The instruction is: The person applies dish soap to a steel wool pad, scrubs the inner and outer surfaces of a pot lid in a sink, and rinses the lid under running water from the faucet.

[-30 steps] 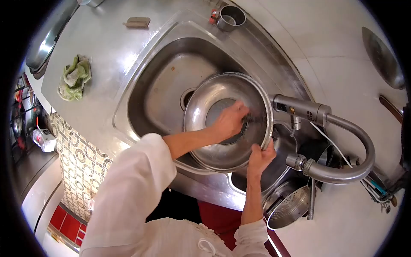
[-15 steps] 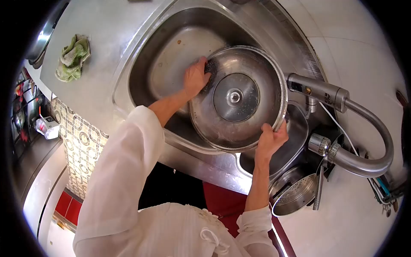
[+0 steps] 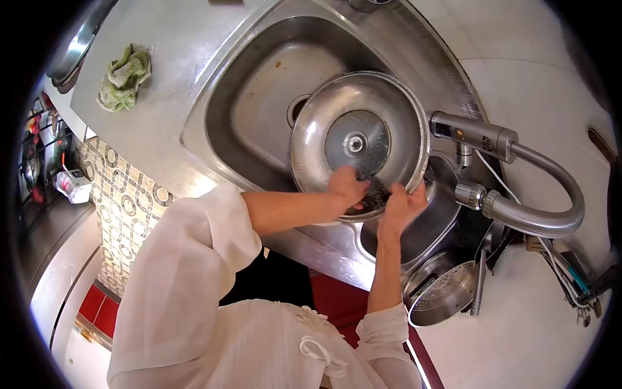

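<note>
A round steel pot lid (image 3: 314, 123) with a glass centre and a small knob lies tilted over the sink (image 3: 223, 104), its right part above the smaller basin (image 3: 440, 217). My left hand (image 3: 348, 188) presses a dark wiry scourer (image 3: 376, 193) to the lid's surface near the lower edge. Its fingers are closed round the scourer, which is partly hidden. With thumb and fingers, my right hand (image 3: 403, 206) grips the lid's rim at the lower right.
To the right of the lid, a tap (image 3: 476, 133) with a curved flexible spout (image 3: 570, 214) juts in. A perforated steamer pan (image 3: 447, 295) stands beside the smaller basin. On the left counter rests a crumpled green cloth (image 3: 123, 78). The sink drain (image 3: 298, 107) shows beside the lid.
My left hand has moved with the scourer from the lid's upper left down to its lower edge, near my right hand. My right hand still grips the rim.
</note>
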{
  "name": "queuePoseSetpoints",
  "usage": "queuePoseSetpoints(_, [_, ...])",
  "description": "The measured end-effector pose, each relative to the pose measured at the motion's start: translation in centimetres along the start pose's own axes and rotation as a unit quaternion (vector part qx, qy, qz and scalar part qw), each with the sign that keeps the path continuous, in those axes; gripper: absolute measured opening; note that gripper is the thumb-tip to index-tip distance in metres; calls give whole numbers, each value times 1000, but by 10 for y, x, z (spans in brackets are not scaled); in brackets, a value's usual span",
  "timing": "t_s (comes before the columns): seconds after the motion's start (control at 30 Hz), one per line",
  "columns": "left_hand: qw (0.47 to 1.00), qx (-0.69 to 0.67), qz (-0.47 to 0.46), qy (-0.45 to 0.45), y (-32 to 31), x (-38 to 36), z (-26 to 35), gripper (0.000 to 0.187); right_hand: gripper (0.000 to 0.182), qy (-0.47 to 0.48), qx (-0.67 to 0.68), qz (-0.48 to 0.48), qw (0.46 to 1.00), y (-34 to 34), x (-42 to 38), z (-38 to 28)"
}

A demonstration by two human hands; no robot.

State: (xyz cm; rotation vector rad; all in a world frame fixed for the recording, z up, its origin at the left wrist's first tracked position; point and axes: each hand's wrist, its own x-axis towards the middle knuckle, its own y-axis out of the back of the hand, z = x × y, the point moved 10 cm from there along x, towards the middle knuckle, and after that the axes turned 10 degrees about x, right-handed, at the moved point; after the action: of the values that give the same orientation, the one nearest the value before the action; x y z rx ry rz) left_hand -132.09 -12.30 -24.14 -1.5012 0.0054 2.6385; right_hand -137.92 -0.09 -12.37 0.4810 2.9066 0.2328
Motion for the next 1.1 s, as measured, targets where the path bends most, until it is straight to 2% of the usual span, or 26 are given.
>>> queuePoseSetpoints(0.07, [998, 41, -2, 43, 15, -3, -14, 28, 33, -12, -11, -6, 1000, 2, 0, 2])
queuePoseSetpoints(0.13, [987, 106, 56, 104, 53, 15, -66, 28, 32, -8, -33, -2, 999, -1, 0, -2])
queuePoseSetpoints(0.2, [958, 266, 100, 44, 98, 43, -69, 33, 31, -8, -25, -6, 1000, -4, 0, -5])
queuePoseSetpoints(0.27, [921, 329, 206, -26, 119, 51, -40, 25, 31, -8, -20, -5, 1000, -3, 1, -4])
queuePoseSetpoints(0.3, [922, 328, 204, -27, 120, 53, -32, 25, 33, -22, -37, -14, 999, -1, 1, 1])
queuePoseSetpoints(0.37, [875, 257, 313, -263, 128, 28, 26, 24, 35, -38, -54, -24, 997, -1, -1, 3])
queuePoseSetpoints(0.4, [874, 259, 314, -265, 128, 30, 28, 24, 32, -30, -53, -14, 998, -2, -1, -2])
queuePoseSetpoints(0.47, [830, 300, 286, -373, 113, 19, 47, 26, 30, -22, -48, -10, 999, -6, -1, -6])
queuePoseSetpoints(0.53, [818, 341, 263, -382, 102, 14, 45, 26, 30, -32, -60, 5, 998, -4, -2, -5])
queuePoseSetpoints(0.6, [794, 382, 158, -445, 68, 4, 44, 26, 31, -48, -38, 19, 998, -5, -3, -8])
queuePoseSetpoints(0.67, [812, 314, 94, -484, 38, -27, 51, 27, 31, -66, -18, 27, 997, -2, -4, -2])
queuePoseSetpoints(0.73, [824, 279, 76, -487, 27, -28, 66, 28, 31, -33, -10, 11, 999, -1, 2, 3])
queuePoseSetpoints(0.8, [842, 323, 152, -404, 42, 10, 65, 28, 31, -26, -19, 8, 999, -3, 1, -1])
queuePoseSetpoints(0.83, [823, 284, 214, -443, 62, 10, 66, 26, 31, -23, -27, 6, 999, -3, 0, -3])
queuePoseSetpoints(0.87, [824, 280, 214, -443, 68, 7, 56, 26, 31, -21, -31, 4, 999, -1, 2, -3])
queuePoseSetpoints(0.93, [831, 369, 117, -400, 57, 8, 28, 26, 31, -6, -45, 18, 999, 1, 2, -2])
queuePoseSetpoints(1.0, [830, 377, 113, -394, 64, 8, 30, 24, 31, -23, -36, 15, 999, 0, 1, 1])
queuePoseSetpoints(1.07, [844, 404, 190, -296, 86, 51, 36, 21, 32, -28, -29, 11, 999, -1, 4, 3])
queuePoseSetpoints(1.1, [851, 351, 265, -285, 108, 64, 54, 20, 32, -27, -48, 7, 998, 2, 3, 6])
